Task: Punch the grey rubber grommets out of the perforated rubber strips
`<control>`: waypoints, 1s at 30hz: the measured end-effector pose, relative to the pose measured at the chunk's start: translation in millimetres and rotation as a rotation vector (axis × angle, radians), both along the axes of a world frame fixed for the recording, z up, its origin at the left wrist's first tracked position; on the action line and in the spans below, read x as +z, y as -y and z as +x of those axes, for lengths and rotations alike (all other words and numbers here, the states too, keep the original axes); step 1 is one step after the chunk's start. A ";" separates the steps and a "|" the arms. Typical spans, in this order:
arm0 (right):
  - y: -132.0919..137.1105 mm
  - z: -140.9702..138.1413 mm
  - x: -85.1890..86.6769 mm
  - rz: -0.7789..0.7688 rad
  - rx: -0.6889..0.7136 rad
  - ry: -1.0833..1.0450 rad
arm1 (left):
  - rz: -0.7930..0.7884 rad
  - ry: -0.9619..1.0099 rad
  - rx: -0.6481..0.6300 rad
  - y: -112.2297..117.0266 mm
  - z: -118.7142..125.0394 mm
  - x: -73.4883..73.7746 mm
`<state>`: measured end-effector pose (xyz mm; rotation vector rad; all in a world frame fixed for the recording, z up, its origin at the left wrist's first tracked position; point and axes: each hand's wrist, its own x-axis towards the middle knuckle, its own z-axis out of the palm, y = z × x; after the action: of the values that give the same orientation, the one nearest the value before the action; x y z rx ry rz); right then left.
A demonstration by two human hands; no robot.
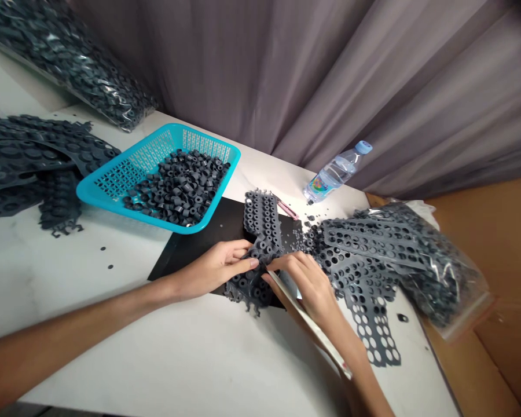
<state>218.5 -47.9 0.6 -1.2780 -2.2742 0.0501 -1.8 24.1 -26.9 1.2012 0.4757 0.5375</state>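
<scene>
A dark grey rubber sheet (263, 226) studded with small rings lies across a black mat (191, 246) on the white table. My left hand (219, 267) is closed, pinching the sheet near its middle. My right hand (304, 284) is closed too, gripping a long thin pale tool (312, 327) whose tip meets the sheet right beside my left fingers. A turquoise basket (113, 194) to the upper left holds several loose grey rubber rings (182, 185).
Punched-out rubber sheets (364, 272) and a clear bag of sheets (429, 260) lie to the right. More sheets (35, 168) and a filled bag (69, 63) are at the left. A water bottle (336, 171) lies near the curtain. The table edge runs along the right.
</scene>
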 end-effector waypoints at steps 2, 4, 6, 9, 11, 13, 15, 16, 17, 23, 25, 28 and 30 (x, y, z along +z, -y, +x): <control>-0.2 -0.2 -1.0 -0.005 -0.003 0.008 | 0.004 0.003 -0.001 0.0 0.1 -0.3; -0.7 -0.6 -1.9 0.001 -0.007 0.012 | 0.016 0.003 -0.005 0.2 0.0 -0.5; -1.3 -1.0 -2.0 0.015 -0.008 0.015 | 0.048 -0.012 -0.006 0.8 -0.3 -1.0; -1.9 -1.1 -0.5 0.013 -0.007 0.037 | 0.107 -0.061 0.003 1.5 -0.8 -1.7; -1.6 -0.9 1.0 0.001 -0.011 0.050 | 0.103 -0.073 -0.002 1.4 -1.0 -1.4; -0.9 -0.6 1.9 -0.006 -0.013 0.049 | 0.068 -0.055 -0.022 0.8 -0.9 -0.3; -0.3 -0.5 1.9 -0.003 -0.014 0.042 | 0.033 -0.023 -0.039 0.2 -0.6 1.1; -0.1 -0.6 1.6 -0.001 -0.016 0.040 | 0.021 -0.012 -0.043 0.0 -0.4 1.6; -0.1 -0.8 1.1 -0.001 -0.018 0.040 | 0.011 -0.005 -0.046 -0.2 -0.4 1.8; -0.7 -2.7 0.6 0.025 -0.022 0.039 | 0.007 -0.003 -0.050 -1.3 -1.3 1.8; -0.5 -3.2 1.3 0.025 -0.029 0.035 | 0.023 -0.007 -0.054 -1.9 -1.7 2.0; 0.2 -3.5 1.7 0.014 -0.029 0.024 | 0.032 -0.008 -0.055 -2.1 -1.8 2.3; 0.5 -3.3 1.5 0.009 -0.025 0.018 | 0.023 -0.008 -0.052 -1.7 -1.6 2.6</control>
<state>215.2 -48.5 2.1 -1.3073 -2.2708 0.0201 -3.4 25.7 -24.3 1.2346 0.4449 0.4943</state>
